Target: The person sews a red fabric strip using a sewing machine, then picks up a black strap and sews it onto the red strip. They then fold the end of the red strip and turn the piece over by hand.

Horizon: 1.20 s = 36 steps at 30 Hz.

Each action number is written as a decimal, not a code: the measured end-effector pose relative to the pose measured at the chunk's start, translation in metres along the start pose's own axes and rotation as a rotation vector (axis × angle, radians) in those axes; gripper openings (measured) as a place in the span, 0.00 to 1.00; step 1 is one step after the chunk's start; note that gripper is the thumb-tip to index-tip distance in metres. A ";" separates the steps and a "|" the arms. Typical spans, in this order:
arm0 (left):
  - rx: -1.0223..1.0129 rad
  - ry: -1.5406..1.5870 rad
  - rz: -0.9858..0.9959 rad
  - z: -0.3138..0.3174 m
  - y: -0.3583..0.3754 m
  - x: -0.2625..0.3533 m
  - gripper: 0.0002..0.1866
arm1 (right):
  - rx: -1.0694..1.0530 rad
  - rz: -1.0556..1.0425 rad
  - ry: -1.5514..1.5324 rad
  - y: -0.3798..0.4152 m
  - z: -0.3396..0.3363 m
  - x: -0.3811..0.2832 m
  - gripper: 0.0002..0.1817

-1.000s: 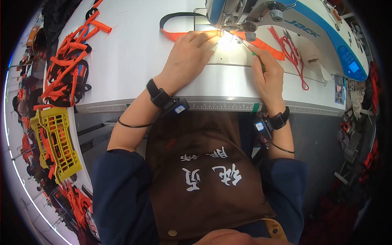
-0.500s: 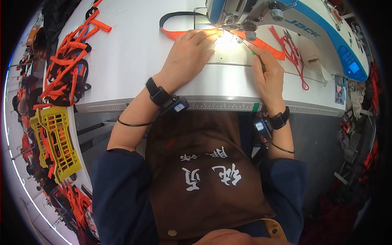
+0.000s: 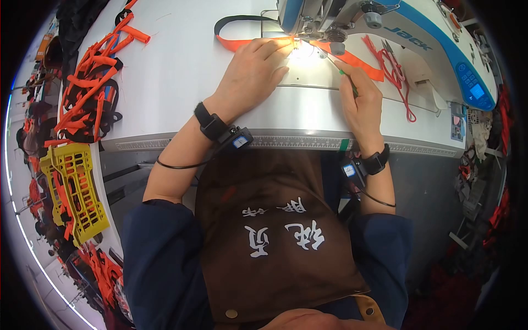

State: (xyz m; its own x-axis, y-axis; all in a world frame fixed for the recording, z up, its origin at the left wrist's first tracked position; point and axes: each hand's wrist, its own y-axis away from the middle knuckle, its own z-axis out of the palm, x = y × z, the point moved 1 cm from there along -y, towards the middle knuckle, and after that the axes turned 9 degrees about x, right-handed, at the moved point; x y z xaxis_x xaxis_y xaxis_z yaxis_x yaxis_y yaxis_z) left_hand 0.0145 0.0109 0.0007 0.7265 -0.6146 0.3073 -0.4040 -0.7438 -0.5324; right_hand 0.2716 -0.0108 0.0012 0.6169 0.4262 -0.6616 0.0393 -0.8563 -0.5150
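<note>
My left hand (image 3: 254, 71) rests on the sewing machine's bed, its fingers pressed together on the orange strap (image 3: 231, 44) just left of the lit needle area. A black length of the strap loops behind it. My right hand (image 3: 360, 93) is closed round a thin tool (image 3: 340, 70) with a green mark, whose tip points toward the needle area. To the right of the needle, the orange strap runs out behind my right fingers. The sewing machine (image 3: 407, 33) stands over the work, and glare hides the exact stitching spot.
Orange and black straps (image 3: 93, 82) lie heaped at the table's left. A yellow basket (image 3: 82, 192) hangs near the left edge. Red cord (image 3: 393, 71) and tweezers (image 3: 389, 49) lie right of the needle. A ruler strip (image 3: 275, 141) lines the table's front edge.
My left wrist and forearm have shifted slightly to the left. Both hands keep nearly the same place at the strap.
</note>
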 end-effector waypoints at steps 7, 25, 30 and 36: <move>0.079 0.001 0.045 0.004 -0.001 -0.003 0.23 | 0.006 -0.001 -0.007 0.001 0.000 0.001 0.15; -0.016 -0.020 -0.004 0.002 0.001 -0.003 0.25 | 0.024 -0.009 0.002 0.001 0.001 0.002 0.14; 0.001 -0.032 0.003 0.004 0.002 -0.005 0.26 | 0.031 -0.006 0.005 0.001 0.001 0.001 0.14; 0.023 -0.029 0.018 0.005 0.003 -0.005 0.26 | 0.121 0.007 0.076 0.001 -0.002 0.001 0.14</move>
State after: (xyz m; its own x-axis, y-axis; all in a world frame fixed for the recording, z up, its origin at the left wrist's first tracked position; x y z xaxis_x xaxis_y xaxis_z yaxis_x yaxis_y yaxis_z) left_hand 0.0127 0.0133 -0.0066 0.7354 -0.6195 0.2746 -0.4044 -0.7264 -0.5557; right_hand 0.2742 -0.0120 0.0011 0.6751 0.3934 -0.6241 -0.0569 -0.8157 -0.5757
